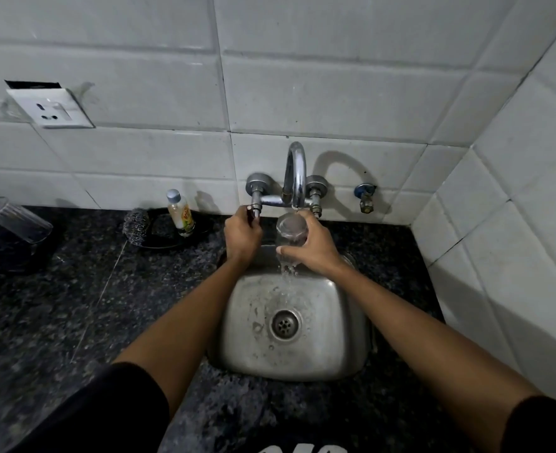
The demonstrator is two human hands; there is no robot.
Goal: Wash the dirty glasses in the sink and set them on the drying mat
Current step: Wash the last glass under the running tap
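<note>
- Rinsing under way: glass (291,231) held under the tap spout (296,178), above the back of the sink (345,338), with water spilling from it down toward the drain (285,324).
- Right hand (315,250) wrapped around the glass, thumb across the near side: a firm grip on it.
- Left hand (242,235) curled around the left tap handle (254,211), presumably setting the flow.
- No other glass visible in the sink basin; only water and stains on the steel.
- One clear tumbler (17,217) lying tilted at the far left edge of the table (74,289), on something dark; whether washed or still dirty, and whether that dark thing is the drying mat, cannot be told.
- Soap bottle (181,209) and scrubber (135,225) standing just left of the tap, untouched right now.
- Judged progress: partway through, this glass in its rinse.
- Left to do: shutting off the water, draining the glass, carrying it over and setting it down on the drying mat, plus any further glasses out of view.
</note>
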